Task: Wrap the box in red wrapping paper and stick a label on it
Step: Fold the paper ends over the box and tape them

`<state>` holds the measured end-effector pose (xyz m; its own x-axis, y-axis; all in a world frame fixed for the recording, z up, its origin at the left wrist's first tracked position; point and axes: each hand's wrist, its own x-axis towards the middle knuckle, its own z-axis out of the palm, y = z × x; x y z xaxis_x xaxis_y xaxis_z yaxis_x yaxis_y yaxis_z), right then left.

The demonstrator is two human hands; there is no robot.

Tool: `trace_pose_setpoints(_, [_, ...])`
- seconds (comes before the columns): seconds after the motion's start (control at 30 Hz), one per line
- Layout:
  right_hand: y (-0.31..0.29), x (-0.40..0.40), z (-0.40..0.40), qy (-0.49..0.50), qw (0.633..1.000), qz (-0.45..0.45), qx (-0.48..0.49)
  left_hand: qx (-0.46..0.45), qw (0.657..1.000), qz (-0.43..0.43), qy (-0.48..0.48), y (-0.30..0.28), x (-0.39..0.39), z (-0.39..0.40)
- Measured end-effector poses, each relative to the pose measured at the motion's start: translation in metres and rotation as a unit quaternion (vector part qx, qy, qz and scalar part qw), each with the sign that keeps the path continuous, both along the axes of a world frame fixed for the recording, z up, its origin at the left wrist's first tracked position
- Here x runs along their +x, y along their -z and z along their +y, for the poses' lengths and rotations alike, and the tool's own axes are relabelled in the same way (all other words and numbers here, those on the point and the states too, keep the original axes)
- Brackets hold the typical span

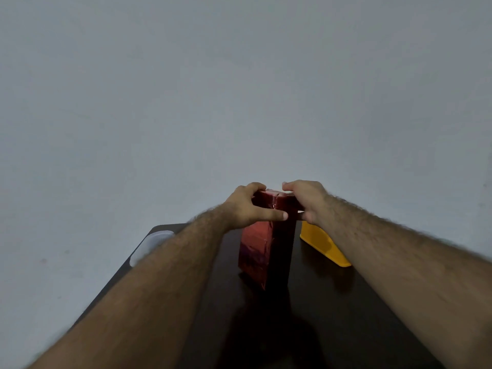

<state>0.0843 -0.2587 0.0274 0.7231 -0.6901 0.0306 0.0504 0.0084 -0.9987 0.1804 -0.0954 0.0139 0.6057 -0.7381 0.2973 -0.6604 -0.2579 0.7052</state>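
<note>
A box wrapped in shiny red paper stands upright on its end in the middle of the dark table. My left hand grips the box's top left corner, fingers curled over the top and thumb pressed across the near face. My right hand grips the top right corner, fingers over the top edge and thumb on the side. The paper on the top end looks folded and creased. No label is visible.
A yellow tray lies on the table behind and to the right of the box. A white, translucent lid-like object sits at the table's far left corner. A plain grey wall fills the background.
</note>
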Motion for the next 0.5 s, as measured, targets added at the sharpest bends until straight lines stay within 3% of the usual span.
trace_pose_setpoints(0.13, [0.014,0.0,0.005,0.025,0.996,-0.031,-0.075,-0.001,0.998,-0.019,-0.052,0.004,-0.002,-0.006])
trace_pose_setpoints(0.3, [0.034,-0.007,0.022,-0.011,0.985,-0.078,-0.15,-0.002,0.995,-0.026,-0.098,0.005,-0.012,-0.013])
trace_pose_setpoints(0.4, [0.04,-0.011,0.02,-0.044,0.976,-0.098,-0.191,-0.057,0.994,0.079,-0.044,0.007,-0.015,-0.004])
trace_pose_setpoints(0.5, [0.044,-0.008,0.011,-0.077,0.946,-0.061,-0.309,-0.152,0.964,0.217,0.026,0.008,-0.02,0.007])
